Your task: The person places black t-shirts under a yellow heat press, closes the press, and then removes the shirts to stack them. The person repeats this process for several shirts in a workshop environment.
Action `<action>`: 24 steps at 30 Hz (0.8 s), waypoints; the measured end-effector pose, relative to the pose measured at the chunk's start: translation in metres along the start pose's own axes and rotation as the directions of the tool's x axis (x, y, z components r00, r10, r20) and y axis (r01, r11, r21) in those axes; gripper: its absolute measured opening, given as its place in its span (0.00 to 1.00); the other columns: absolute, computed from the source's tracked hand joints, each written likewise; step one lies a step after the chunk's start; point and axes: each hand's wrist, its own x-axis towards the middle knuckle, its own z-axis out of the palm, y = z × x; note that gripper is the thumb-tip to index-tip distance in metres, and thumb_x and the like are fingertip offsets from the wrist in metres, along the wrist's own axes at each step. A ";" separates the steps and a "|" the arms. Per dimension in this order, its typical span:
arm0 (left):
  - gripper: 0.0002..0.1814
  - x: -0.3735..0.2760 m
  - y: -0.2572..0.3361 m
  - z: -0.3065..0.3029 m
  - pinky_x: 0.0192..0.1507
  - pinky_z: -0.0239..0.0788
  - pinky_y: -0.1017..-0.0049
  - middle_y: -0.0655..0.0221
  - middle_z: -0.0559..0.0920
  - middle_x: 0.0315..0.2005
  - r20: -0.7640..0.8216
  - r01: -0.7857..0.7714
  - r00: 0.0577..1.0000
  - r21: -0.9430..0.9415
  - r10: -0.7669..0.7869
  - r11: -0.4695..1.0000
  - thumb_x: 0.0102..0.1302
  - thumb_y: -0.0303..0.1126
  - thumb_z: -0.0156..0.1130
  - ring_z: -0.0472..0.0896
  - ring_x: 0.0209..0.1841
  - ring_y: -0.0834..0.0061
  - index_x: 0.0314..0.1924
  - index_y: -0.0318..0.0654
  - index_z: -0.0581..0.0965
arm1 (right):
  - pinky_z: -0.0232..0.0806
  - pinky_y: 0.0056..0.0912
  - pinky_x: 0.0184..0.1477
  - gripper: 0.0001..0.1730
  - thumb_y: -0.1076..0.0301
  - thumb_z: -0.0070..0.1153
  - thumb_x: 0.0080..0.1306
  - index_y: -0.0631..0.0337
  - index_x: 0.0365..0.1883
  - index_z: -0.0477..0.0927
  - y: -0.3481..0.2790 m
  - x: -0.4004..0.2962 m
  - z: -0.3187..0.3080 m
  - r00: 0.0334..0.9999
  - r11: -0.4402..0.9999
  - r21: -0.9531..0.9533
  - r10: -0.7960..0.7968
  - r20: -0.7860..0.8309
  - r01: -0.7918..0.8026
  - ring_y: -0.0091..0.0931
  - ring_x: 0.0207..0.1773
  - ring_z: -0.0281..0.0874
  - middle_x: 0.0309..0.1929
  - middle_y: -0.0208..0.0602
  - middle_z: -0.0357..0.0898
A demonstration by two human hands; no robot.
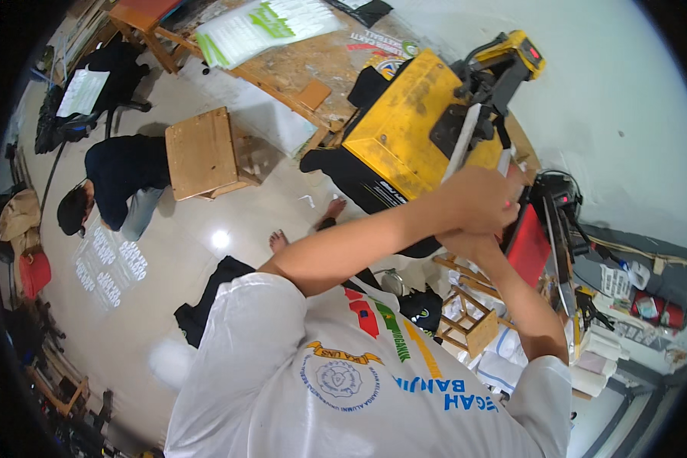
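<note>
Before me stands a heat press with a yellow upper platen (403, 123), worn and stained on top. Its lever handle (462, 140) has two grey bars that run down to my hands. My left hand (481, 194) is closed around the handle's end and hides it. Just below, my right hand (464, 241) is closed at the same place, its fingers partly covered by the left. A black printed garment (355, 177) lies under the platen and hangs over its near edge. A yellow control box (512, 54) with a lit red display sits on the press.
A second press with a red platen (529, 246) stands to the right. Printed sheets (269, 28) lie on the wooden table (297, 74). On the floor are wooden stools (200, 154) (472, 326) and a black cloth (217, 297). A person (126, 183) crouches over a printed sheet (109, 266) at left.
</note>
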 end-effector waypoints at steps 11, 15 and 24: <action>0.16 -0.012 -0.022 0.010 0.38 0.73 0.52 0.52 0.85 0.29 0.087 0.225 0.966 0.179 -0.244 0.958 0.54 0.45 0.58 0.84 0.35 0.47 0.32 0.41 0.83 | 0.45 0.39 0.78 0.32 0.48 0.34 0.77 0.54 0.73 0.64 0.022 0.033 0.037 0.987 0.931 -0.356 -0.125 -0.098 0.083 0.33 0.78 0.54 0.75 0.38 0.61; 0.16 -0.009 -0.021 0.008 0.39 0.73 0.52 0.51 0.85 0.29 0.066 0.274 0.951 0.267 -0.301 0.924 0.53 0.44 0.58 0.83 0.35 0.47 0.31 0.40 0.84 | 0.50 0.41 0.75 0.29 0.49 0.35 0.76 0.52 0.69 0.69 0.065 0.064 0.068 0.909 0.905 -0.401 -0.279 -0.311 0.140 0.33 0.74 0.62 0.70 0.37 0.69; 0.10 -0.023 -0.052 0.013 0.35 0.73 0.57 0.56 0.84 0.29 -0.043 0.258 0.966 0.257 -0.256 0.931 0.48 0.39 0.62 0.83 0.35 0.53 0.26 0.42 0.82 | 0.57 0.44 0.70 0.27 0.50 0.41 0.74 0.57 0.62 0.74 0.053 0.100 0.077 0.888 0.910 -0.392 -0.289 -0.359 0.137 0.38 0.69 0.69 0.64 0.45 0.74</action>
